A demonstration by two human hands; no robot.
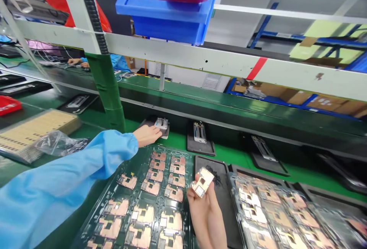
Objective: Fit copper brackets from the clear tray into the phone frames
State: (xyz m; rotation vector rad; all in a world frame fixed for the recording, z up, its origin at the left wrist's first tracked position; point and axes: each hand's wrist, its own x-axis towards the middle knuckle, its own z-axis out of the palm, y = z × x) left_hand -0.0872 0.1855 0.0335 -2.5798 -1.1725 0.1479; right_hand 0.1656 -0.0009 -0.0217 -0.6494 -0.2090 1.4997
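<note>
- Left hand [146,135] is reaching out to 11 o'clock, blue sleeve [65,180] stretched across the bench, fingers resting on a phone frame [162,123] sitting on a dark carrier [155,126] at the conveyor edge.
- Left grip: fingers flat and lying on top of the frame, touching, not clearly closed round it — can't tell if it's lifting or just pressing.
- Right hand [205,205] is coming up at 6 o'clock, pinching a small copper-coloured circuit board [203,182] btwn thumb and fingertips, board tilted, edges held, face clear.
- Grip there is tight and narrow, closed on the board only.
- Parts tray [114,191] w/ rows of similar boards is sitting at 7 o'clock; second tray [275,210] under clear film at 4 o'clock.
- Black tray [226,199] btwn them looks bare near the hand.
- More frames on carriers, e.g. one [200,132] at 12 o'clock, are riding just beside the first.
- To do this well, I'd judge: keep holding the board by its edges, steady the frame flat w/ the left, line up corners before lowering.
</note>
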